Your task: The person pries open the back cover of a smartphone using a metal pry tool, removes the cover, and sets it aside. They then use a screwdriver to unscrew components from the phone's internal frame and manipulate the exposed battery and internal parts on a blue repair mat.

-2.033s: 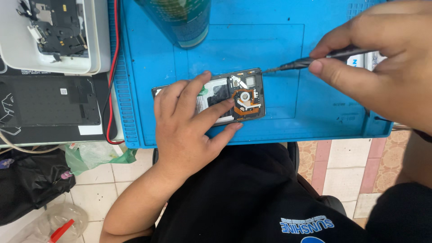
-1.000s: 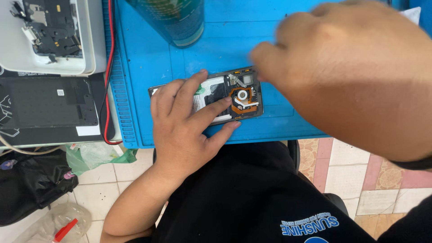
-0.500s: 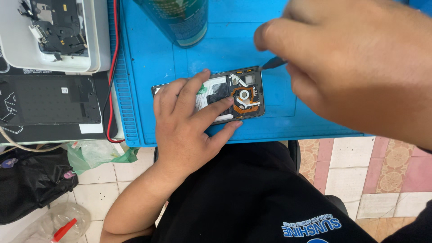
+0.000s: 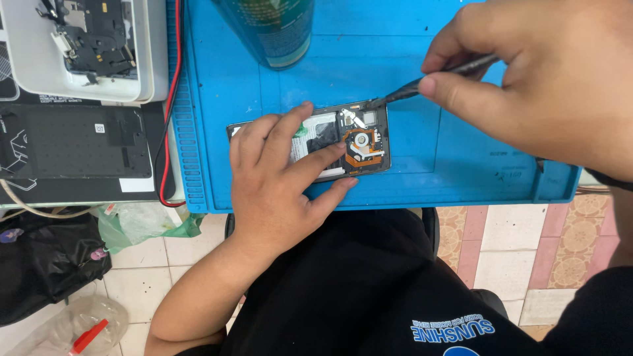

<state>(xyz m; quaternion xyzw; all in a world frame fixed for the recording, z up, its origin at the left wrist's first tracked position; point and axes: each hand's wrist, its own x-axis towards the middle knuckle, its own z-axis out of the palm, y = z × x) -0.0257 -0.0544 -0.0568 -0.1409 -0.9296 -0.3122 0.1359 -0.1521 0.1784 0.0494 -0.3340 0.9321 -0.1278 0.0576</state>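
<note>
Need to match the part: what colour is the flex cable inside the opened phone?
Orange flex cable, clearest in the head view.

An opened dark rectangular phone (image 4: 343, 142), back cover off, lies flat under the left hand's (image 4: 277, 184) fingers, its orange flex cable and metal plates exposed. A slim dark metal screwdriver (image 4: 428, 79), pinched in the right hand (image 4: 547, 79), touches its upper corner.

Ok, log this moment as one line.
left hand: flat on opened phone, pinning it to blue mat | right hand: grips screwdriver, tip at phone's top corner | green can: behind phone
</note>
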